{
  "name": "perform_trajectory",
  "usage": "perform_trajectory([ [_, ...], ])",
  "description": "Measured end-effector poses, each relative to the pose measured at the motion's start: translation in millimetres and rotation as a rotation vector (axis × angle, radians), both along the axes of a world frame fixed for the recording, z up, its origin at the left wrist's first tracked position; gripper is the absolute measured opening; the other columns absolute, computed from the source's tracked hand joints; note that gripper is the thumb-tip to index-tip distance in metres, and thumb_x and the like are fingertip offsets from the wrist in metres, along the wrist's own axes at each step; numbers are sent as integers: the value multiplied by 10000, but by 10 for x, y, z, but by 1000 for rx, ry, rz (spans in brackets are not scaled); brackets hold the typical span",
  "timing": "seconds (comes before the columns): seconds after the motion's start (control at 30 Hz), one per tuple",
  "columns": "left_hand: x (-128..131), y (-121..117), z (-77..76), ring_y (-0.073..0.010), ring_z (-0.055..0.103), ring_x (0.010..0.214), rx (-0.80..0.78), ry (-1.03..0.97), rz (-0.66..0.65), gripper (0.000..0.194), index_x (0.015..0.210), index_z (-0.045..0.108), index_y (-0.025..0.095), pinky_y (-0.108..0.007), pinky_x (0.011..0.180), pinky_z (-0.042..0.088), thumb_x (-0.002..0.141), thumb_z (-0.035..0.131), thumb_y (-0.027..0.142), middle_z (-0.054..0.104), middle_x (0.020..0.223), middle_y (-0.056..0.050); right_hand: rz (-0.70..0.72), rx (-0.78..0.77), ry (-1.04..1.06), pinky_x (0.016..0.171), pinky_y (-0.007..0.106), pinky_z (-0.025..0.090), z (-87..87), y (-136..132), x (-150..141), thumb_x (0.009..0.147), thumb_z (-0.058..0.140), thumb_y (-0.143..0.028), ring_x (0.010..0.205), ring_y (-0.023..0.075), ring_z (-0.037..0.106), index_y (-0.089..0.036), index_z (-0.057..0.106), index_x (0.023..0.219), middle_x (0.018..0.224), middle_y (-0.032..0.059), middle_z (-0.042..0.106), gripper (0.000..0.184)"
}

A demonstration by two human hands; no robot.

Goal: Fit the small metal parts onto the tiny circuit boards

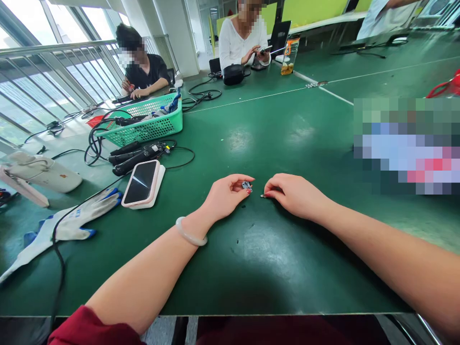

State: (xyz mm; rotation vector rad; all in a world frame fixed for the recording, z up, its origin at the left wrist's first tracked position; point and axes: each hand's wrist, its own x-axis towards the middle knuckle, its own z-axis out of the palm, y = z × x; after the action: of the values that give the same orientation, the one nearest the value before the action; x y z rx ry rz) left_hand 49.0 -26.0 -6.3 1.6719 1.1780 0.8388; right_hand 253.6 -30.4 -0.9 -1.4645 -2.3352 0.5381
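Note:
Just above the green table (215,258), my left hand (225,195) pinches a small grey, metallic-looking part (246,186) between thumb and fingers. What kind of part it is, I cannot make out. A short gap to the right, my right hand (292,192) is closed, thumb against fingers, on a tiny light-coloured piece (263,195) whose tip shows at the fingertips. The hands face each other without touching. A few small dark specks lie on the table below them.
Left of my hands are a phone (142,181) on a white box, black cylindrical devices (138,155) with cables, a white-and-blue work glove (77,215) and a green basket (143,132). Two people sit across the table near a jar (289,56). A blurred patch covers the right side.

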Motion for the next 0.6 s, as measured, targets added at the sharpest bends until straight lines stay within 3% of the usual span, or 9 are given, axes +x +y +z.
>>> perform_trajectory([
  [0.23, 6, 11, 8, -133, 631, 811, -51, -26, 9, 327, 1064, 662, 154, -331, 844, 507, 737, 650, 154, 674, 900, -55, -103, 25, 76, 684, 287, 441, -22, 51, 38, 829, 550, -235, 747, 162, 603, -228, 686, 761, 818, 6, 690, 153],
  [0.6, 6, 21, -6, -125, 630, 783, -53, -15, 30, 315, 1045, 662, 152, -328, 824, 516, 730, 664, 146, 666, 892, -50, -116, 54, -9, 735, 299, 455, -27, 82, 80, 844, 530, -213, 803, 171, 616, -213, 694, 797, 870, 19, 698, 170],
])
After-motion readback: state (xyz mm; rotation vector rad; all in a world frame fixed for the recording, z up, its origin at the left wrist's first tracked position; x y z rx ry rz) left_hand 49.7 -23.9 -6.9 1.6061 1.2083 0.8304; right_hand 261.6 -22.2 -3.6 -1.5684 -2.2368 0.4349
